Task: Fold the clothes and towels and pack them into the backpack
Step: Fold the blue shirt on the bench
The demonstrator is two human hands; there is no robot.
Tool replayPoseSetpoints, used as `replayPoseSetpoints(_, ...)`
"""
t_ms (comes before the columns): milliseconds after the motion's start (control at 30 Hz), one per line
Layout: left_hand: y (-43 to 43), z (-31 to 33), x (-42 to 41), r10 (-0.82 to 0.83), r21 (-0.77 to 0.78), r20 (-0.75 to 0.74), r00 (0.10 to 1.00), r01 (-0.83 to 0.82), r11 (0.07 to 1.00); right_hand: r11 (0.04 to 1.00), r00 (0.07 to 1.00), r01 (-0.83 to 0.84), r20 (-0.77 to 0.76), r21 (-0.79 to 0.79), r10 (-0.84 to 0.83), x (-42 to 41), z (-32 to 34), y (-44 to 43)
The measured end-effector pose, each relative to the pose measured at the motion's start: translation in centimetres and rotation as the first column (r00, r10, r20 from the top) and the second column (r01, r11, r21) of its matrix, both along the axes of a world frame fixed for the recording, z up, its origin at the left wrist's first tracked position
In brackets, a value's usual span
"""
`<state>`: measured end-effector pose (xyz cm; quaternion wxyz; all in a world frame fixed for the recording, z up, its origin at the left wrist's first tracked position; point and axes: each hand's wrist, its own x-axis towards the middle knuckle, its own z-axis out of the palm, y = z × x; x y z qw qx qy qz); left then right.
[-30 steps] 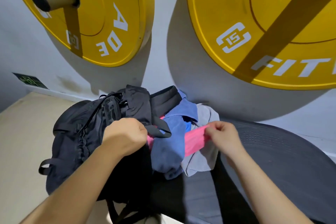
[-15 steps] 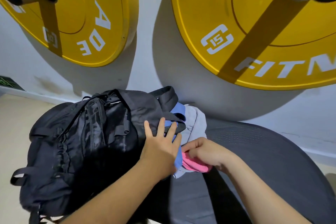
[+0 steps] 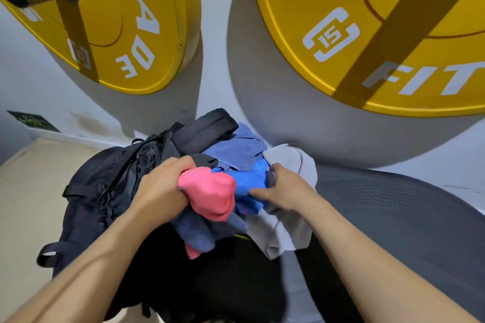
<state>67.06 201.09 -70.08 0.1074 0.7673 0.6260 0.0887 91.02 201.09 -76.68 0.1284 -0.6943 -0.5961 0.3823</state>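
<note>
Several clothes (image 3: 286, 231) lie crumpled beside the backpack (image 3: 105, 191), none folded or visibly packed, while the left hand (image 3: 162, 189) clenches a pink cloth (image 3: 210, 196) and the right hand (image 3: 286, 189) grasps a blue cloth (image 3: 249, 181).

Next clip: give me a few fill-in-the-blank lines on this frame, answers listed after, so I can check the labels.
1. The left hand grips the bunched cloth, whose colour is ____.
2. The right hand holds the bright blue cloth, with its ____ stretched across it.
3. The backpack is ____ in colour.
4. The yellow weight plate bears the number ____.
Answers: pink; thumb; black; 15.
</note>
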Motion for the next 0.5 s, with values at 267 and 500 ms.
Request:
replayPoseSetpoints(267,-0.5,-0.2,2.2,0.035,0.013,-0.336,0.941,-0.033,0.999,0.922,0.934,0.095,-0.355,0.375,0.048,-0.6,6.1,0.6)
replayPoseSetpoints(500,-2.4,-1.6,5.4,0.022,0.119,-0.573,0.819,0.057,0.991,0.941,0.225,0.294,-0.969,0.170,0.105,3.7,19.3,-2.5)
